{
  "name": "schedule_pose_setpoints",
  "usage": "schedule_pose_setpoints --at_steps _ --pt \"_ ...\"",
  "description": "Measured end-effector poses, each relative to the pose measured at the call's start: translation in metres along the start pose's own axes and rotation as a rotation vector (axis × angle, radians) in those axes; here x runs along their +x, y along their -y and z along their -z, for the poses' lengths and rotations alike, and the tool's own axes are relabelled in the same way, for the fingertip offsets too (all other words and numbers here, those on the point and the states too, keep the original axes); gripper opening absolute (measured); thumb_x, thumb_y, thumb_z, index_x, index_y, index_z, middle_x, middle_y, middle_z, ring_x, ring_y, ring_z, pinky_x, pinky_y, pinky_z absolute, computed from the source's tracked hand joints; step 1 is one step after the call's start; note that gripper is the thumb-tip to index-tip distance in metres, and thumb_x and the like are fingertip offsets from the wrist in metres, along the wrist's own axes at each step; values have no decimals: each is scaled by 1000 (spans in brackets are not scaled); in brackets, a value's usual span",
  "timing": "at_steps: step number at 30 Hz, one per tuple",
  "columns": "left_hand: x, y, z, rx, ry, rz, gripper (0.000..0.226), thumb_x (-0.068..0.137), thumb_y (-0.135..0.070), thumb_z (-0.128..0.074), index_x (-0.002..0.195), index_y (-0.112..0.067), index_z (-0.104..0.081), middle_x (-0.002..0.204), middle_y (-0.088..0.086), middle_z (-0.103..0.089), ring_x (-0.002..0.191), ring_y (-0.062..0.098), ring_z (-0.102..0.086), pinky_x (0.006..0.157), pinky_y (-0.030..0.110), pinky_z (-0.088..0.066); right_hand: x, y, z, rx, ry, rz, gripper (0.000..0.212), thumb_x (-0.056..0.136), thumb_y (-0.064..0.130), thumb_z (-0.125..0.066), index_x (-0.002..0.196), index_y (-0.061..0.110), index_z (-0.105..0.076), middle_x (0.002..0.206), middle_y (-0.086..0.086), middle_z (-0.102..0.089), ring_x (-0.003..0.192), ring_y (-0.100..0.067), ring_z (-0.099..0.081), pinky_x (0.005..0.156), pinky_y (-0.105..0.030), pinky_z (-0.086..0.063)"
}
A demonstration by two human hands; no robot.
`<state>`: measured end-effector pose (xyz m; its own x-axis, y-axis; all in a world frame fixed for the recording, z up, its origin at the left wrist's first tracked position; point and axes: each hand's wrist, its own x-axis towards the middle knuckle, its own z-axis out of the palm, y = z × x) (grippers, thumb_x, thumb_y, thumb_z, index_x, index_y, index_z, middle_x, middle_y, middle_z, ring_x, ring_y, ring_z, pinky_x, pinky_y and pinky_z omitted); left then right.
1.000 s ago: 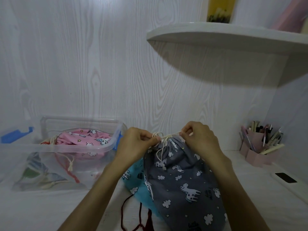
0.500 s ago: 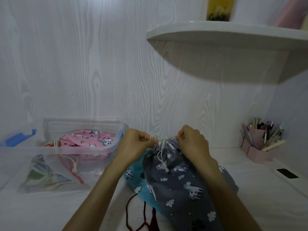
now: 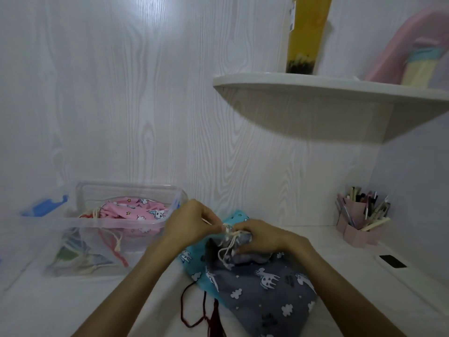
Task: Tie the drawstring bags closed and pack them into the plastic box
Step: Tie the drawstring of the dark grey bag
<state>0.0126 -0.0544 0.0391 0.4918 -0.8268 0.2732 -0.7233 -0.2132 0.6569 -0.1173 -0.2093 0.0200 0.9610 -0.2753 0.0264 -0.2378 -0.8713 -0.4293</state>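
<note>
A grey drawstring bag (image 3: pixel 264 290) printed with white animals and clouds lies on the white desk at centre. Its gathered neck points away from me, with a cream cord (image 3: pixel 227 251) knotted there. My left hand (image 3: pixel 192 223) pinches the cord at the neck. My right hand (image 3: pixel 261 237) grips the bunched neck fabric and presses it down. A turquoise bag (image 3: pixel 194 266) lies under the grey one, a dark red cord (image 3: pixel 194 310) trailing from it. The clear plastic box (image 3: pixel 80 229) stands at left and holds a pink bag (image 3: pixel 136 211) on top of other bags.
A blue lid clip (image 3: pixel 45 206) sits at the box's left end. A pink pen holder (image 3: pixel 362 221) full of pens stands at the right by the wall. A dark phone (image 3: pixel 392 261) lies at the right. A curved white shelf (image 3: pixel 328 90) juts out overhead.
The grey bag's neck has dropped from upright down toward the desk. Both hands have come closer together at the knot. My view has tilted upward.
</note>
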Motion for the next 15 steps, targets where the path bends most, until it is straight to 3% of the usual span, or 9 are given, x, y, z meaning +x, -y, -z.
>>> schedule_pose_setpoints --at_steps 3,5,9,12,15 --pt "-9 6 6 23 49 48 47 70 -43 -78 111 -23 -63 98 -11 -67 86 4 -64 81 24 -52 -7 3 17 160 -170 -2 27 80 14 -74 106 9 -67 105 -6 -69 98 -18 -63 89 -28 -48" --pt "-18 7 6 -82 132 100 67 73 -41 -76 129 -17 -50 120 -2 -62 100 10 -61 87 28 -53 -14 15 32 341 -230 -4 25 80 9 -73 105 6 -68 105 -8 -70 99 -19 -64 90 -24 -48" --pt "-36 -2 -2 -337 329 211 90 74 -44 -74 145 -14 -28 144 1 -43 127 15 -46 106 32 -40 -24 43 55 545 -313 -25 27 82 3 -69 108 0 -66 103 -15 -70 88 -16 -66 80 -18 -53" --pt "-44 -15 -6 -411 501 156 76 78 -46 -70 141 -25 -35 145 -13 -39 130 6 -38 109 25 -31 -30 68 75 560 -353 15 26 83 1 -67 109 1 -66 98 -11 -69 79 -8 -66 74 -14 -53" --pt "-45 -33 -7 -419 513 130 41 81 -46 -67 117 -40 -46 120 -23 -54 105 -5 -51 91 20 -39 -36 92 95 574 -393 83 25 84 0 -65 108 5 -66 97 -6 -70 79 -3 -67 74 -13 -53"
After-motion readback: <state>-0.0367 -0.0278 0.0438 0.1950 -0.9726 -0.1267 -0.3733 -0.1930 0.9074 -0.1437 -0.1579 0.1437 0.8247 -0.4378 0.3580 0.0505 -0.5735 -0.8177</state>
